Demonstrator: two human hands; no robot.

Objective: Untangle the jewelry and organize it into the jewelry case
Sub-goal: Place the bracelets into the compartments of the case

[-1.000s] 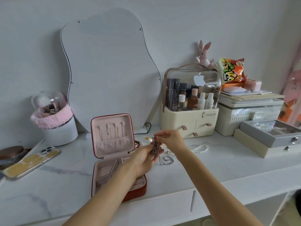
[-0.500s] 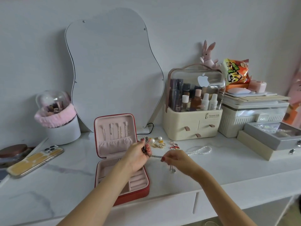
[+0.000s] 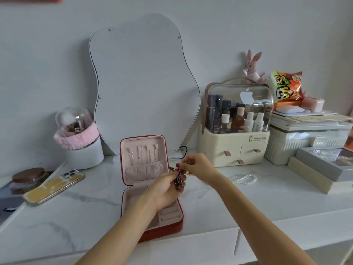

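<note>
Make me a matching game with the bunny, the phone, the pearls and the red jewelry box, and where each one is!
Things:
1. bunny
2. phone
3. pearls
4. jewelry box

Places:
A. lying at the left of the counter
B. open, under the left hand
C. on top of the makeup organizer
D. on the counter, right of the right hand

Pairs: 1-C, 2-A, 3-D, 4-B

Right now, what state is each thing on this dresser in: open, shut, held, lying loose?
Jewelry case: open, lid upright, hairpins in the lid.
Tangled chain: held between both hands above the case.
Left hand: grip closed on the chain.
Right hand: pinching the chain's top.
Pearl strand: lying loose on the counter.
Cosmetics organizer: clear cover shut, drawers shut.
Phone: lying face down.
</note>
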